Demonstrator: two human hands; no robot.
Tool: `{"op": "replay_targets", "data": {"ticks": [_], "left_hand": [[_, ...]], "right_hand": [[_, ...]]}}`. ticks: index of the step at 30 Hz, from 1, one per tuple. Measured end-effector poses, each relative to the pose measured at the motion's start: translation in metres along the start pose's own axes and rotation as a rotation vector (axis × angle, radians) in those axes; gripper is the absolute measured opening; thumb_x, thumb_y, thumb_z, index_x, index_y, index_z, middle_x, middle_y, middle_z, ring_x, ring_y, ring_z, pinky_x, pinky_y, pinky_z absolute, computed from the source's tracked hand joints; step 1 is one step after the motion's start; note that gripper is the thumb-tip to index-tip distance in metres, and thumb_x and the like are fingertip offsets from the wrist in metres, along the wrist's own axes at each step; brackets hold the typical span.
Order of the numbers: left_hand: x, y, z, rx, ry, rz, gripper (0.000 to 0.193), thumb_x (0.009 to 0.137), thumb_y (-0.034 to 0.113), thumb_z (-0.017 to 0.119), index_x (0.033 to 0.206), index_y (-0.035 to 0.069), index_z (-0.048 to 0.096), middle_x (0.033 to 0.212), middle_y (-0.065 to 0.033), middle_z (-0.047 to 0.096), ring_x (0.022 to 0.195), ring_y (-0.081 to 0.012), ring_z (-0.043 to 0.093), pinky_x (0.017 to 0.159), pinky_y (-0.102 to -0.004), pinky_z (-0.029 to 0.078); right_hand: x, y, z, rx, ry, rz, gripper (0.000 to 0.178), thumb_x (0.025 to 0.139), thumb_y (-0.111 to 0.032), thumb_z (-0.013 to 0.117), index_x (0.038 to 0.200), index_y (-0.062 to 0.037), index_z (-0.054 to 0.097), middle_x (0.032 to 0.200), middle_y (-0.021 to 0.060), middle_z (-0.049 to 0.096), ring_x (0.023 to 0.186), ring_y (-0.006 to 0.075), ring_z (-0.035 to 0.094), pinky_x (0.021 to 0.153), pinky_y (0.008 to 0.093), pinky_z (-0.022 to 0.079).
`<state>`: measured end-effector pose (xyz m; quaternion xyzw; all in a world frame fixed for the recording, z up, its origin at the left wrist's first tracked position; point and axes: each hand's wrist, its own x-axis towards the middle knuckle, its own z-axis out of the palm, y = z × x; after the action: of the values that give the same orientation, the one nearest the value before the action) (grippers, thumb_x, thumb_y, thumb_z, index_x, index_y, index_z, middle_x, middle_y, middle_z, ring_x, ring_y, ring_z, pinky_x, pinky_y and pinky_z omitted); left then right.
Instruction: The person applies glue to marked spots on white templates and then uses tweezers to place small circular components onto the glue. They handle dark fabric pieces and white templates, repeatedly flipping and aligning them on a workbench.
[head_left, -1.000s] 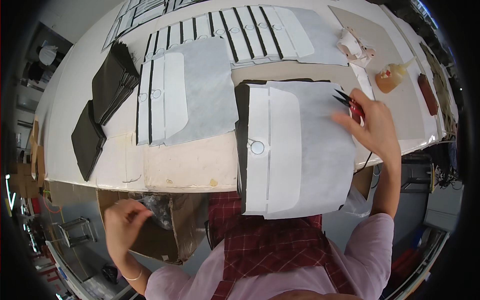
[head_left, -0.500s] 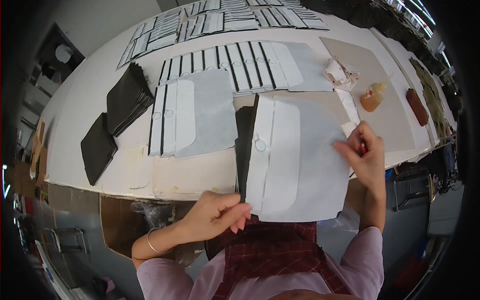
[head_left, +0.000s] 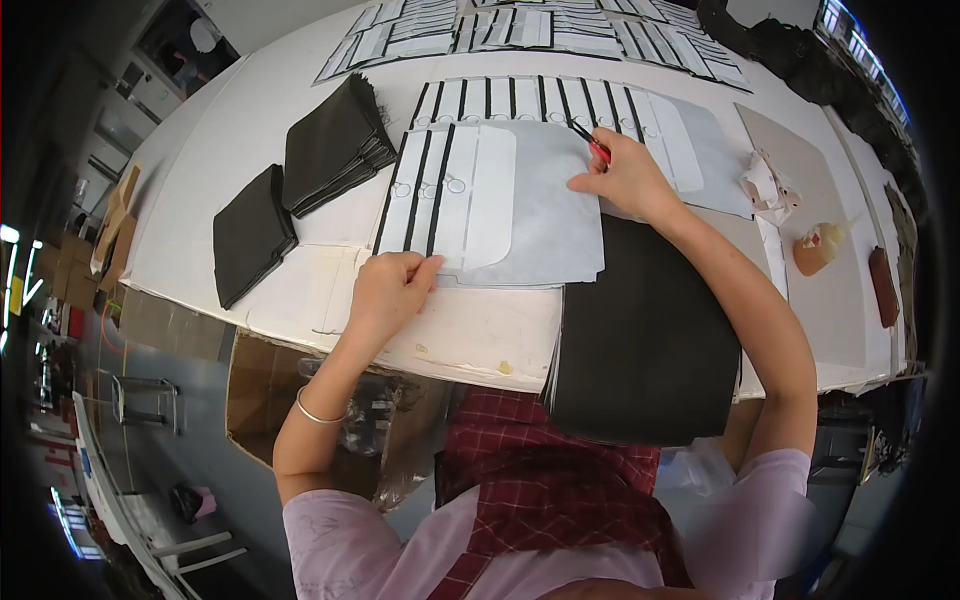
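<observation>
Together: two hands at one panel

One grey-and-white panel lies uppermost on a small overlapping pile, near the front edge of your table. Your left hand pinches its lower left corner. Your right hand grasps one pair of red-handled snips at its upper right; you cannot tell whether that thumb touches the panel.

Along that pile's left side you can count three black strips and three rings. Just behind it runs one longer row of panels, overlapped too tightly to count surely.

Nearer your body, one black pile hangs partly over the table edge. To your left sit two black stacks, touching or nearly so. To your right are one crumpled paper, one bottle of amber liquid and one reddish-brown block. You wear one bracelet, on your left arm.
</observation>
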<state>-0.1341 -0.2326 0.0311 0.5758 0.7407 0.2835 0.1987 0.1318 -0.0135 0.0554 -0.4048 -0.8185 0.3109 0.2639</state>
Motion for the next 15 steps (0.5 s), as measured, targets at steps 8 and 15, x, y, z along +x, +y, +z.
{"op": "replay_targets", "data": {"ticks": [8,15], "left_hand": [[0.01,0.005,-0.015,-0.025,-0.222,-0.109,0.044,0.096,0.026,0.067,0.062,-0.002,0.066,0.051,-0.0056,0.059,0.044,-0.0107,0.055,0.047,-0.0272,0.043],[0.017,0.009,-0.018,-0.004,-0.274,-0.1,0.045,0.096,0.029,0.066,0.063,-0.002,0.066,0.054,-0.0061,0.061,0.047,-0.0107,0.057,0.049,-0.0269,0.045]], "right_hand": [[0.001,0.018,-0.002,0.313,-0.066,0.255,0.052,0.067,-0.02,0.091,0.075,-0.0142,0.04,0.068,-0.0021,0.048,0.059,0.0096,0.042,0.055,0.0276,0.037],[0.003,0.028,-0.025,0.749,0.256,0.255,0.05,0.083,-0.014,0.082,0.076,-0.0191,0.033,0.066,-0.0088,0.04,0.049,0.0007,0.027,0.042,0.0241,0.016]]}}
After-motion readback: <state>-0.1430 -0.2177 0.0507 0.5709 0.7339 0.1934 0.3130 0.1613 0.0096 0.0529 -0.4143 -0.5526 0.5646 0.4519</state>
